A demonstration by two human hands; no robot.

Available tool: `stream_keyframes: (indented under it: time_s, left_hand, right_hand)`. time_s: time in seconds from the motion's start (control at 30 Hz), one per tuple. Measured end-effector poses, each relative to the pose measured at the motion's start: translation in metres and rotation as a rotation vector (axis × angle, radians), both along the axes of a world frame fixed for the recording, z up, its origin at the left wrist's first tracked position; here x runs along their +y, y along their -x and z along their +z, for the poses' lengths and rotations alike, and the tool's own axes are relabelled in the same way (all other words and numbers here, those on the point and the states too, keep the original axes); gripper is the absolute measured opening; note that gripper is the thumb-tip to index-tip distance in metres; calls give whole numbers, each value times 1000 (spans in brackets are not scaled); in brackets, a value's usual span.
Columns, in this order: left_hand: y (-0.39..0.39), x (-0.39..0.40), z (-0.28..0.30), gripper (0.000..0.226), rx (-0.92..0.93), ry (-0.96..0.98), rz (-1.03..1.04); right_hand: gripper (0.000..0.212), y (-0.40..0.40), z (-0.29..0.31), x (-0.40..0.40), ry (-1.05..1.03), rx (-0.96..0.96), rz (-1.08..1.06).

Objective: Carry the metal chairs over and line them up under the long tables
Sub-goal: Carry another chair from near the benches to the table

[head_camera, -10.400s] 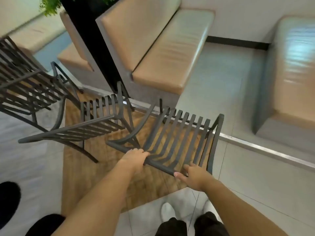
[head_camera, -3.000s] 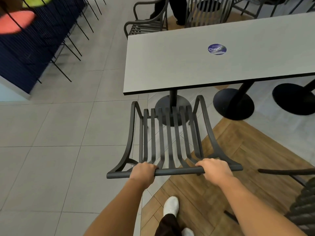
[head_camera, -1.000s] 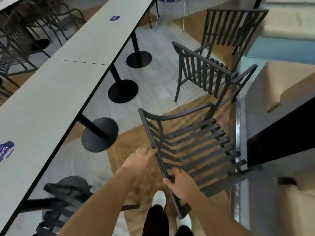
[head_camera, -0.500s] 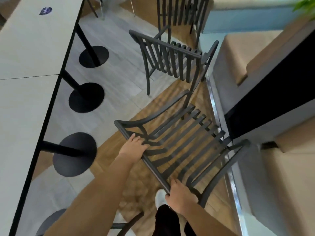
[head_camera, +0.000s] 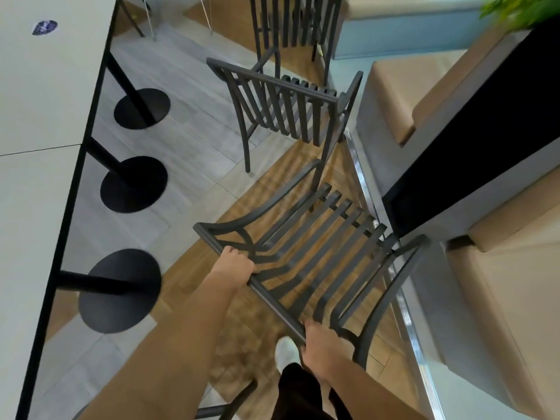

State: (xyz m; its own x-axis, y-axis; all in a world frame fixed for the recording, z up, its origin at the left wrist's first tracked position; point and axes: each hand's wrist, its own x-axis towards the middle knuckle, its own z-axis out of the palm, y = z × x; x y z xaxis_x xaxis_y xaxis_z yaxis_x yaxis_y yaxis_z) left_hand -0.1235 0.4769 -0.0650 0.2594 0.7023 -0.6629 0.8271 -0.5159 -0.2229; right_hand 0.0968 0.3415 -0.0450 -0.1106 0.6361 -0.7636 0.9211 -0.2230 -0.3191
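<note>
Head view, looking down. The nearest metal chair (head_camera: 306, 253) occupies the centre and lower right of the frame, between the long desk (head_camera: 36, 122) along the left edge and the tan upholstered benches (head_camera: 497, 298) at right. Both hands hold its top back rail: the left hand (head_camera: 235, 263) is closed around the rail near the upper-left corner of the backrest, and the right hand (head_camera: 318, 344) is closed around the same rail near its lower end. Each grip is a full wrap with no visible gap.

Whether the legs are off the floor cannot be told. A second chair (head_camera: 285, 110) stands just beyond, at upper centre, close to the held chair's front; a third (head_camera: 291, 22) lies at the top edge.

Suggested technique: keep the hands well apart on the rail for control of rotation; lift or tip so the front clears the second chair; swing towards the left of the frame; approach the desk squarely between two round black pedestal bases (head_camera: 121, 291), so the legs do not strike them.
</note>
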Motion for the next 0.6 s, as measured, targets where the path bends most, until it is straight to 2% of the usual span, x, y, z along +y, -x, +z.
stream_keyframes:
  time_s: [0.13, 0.37, 0.6]
  left_hand:
    - [-8, -12, 0, 33, -5, -5, 22]
    - [-26, -32, -4, 39, -48, 4, 125]
    - [-52, -59, -6, 37, -74, 10, 299]
  right_hand:
    - [24, -10, -3, -8, -23, -8, 20]
    - [20, -41, -7, -10, -79, -96, 59]
    - [21, -87, -3, 0, -145, -134, 222]
